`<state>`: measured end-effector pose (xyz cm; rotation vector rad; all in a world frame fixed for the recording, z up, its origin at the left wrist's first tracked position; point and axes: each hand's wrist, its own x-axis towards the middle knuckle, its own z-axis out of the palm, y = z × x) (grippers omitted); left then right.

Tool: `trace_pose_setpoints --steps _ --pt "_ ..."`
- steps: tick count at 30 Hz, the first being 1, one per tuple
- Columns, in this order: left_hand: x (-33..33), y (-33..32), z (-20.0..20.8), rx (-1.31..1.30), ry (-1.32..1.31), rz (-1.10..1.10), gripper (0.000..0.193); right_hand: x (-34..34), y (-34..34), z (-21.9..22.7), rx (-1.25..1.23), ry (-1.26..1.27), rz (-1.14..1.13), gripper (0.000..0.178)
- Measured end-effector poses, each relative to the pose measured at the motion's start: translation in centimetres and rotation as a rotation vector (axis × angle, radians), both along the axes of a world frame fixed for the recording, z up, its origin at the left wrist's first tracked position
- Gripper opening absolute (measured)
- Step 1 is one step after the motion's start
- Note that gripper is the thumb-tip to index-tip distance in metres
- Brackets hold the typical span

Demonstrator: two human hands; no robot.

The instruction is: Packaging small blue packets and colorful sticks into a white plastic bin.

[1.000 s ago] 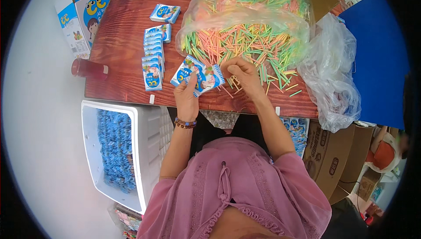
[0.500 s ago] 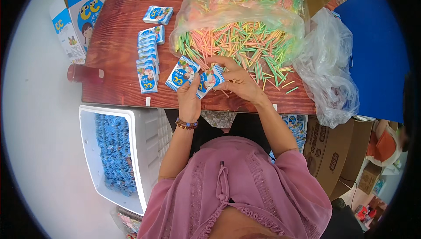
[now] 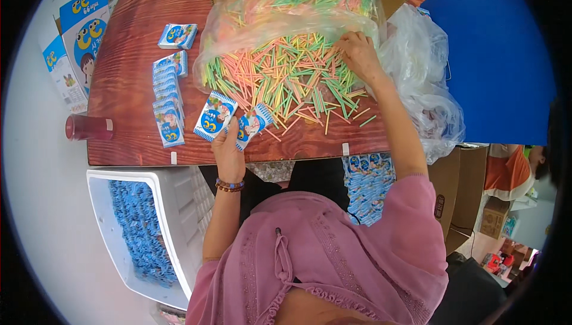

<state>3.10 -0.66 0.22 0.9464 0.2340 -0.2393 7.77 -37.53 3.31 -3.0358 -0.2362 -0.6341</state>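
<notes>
The left hand (image 3: 226, 144) pinched two blue-and-white packets (image 3: 214, 116), fanned over the near part of the worktop (image 3: 131, 45); a slackened grip could have dropped one. Beyond, the right hand (image 3: 360, 56) bent over coloured sticks (image 3: 286, 81) at the mouth of the clear bag (image 3: 280, 24) (whether it gripped any could not be told); a hasty pull might have scattered them. Yellow characters on blue marked the packets and, farther left, a carton (image 3: 89, 33).
</notes>
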Motion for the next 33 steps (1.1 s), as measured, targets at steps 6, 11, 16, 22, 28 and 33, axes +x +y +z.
trace_pose_setpoints --steps 6,11,16,22,28,33 --pt "0.1 0.3 0.0 0.001 0.037 -0.014 0.014 2.2 -1.0 0.0 -0.133 0.112 0.116 0.022" --pt "0.1 0.2 0.0 0.027 0.048 -0.014 0.015 2.4 -2.0 -0.4 -0.169 0.116 0.195 0.023" --pt "0.3 0.4 -0.3 -0.045 0.057 -0.037 0.014 2.2 -2.6 -1.0 -0.178 0.108 0.21 0.025" --pt "0.4 0.8 -0.3 -0.066 0.046 -0.047 0.013 2.2 -2.6 -1.3 -0.016 0.124 0.198 0.025" --pt "0.4 0.5 -0.3 -0.036 0.035 -0.046 0.017 1.9 -0.9 -0.8 0.185 -0.044 0.149 0.013" --pt "0.2 0.7 -0.4 -0.039 0.041 -0.03 0.016 1.2 5.1 -1.4 1.472 0.174 0.126 0.019"
